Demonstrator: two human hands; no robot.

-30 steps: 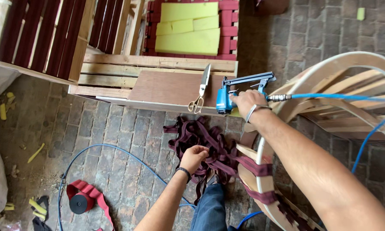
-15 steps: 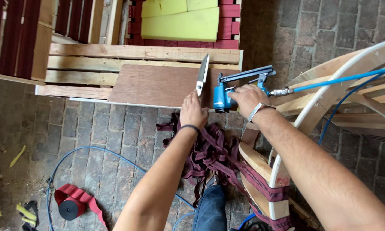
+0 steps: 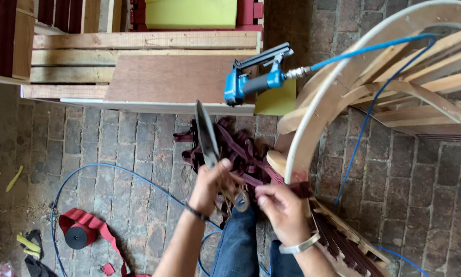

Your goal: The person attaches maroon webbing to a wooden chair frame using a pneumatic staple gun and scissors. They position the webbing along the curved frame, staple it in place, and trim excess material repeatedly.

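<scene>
Scissors gripped in left hand, blades pointing up over brick floor. Right hand pinches maroon webbing beside chair frame. Risk: blades close to fingers; a slip could nick them.

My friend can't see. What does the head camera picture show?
Seen from above, a person's left hand holds big scissors pointing up, while the right hand pinches dark red strap beside a curved wooden chair frame. A blue staple gun with a blue hose rests on a wooden bench over brick floor.
</scene>
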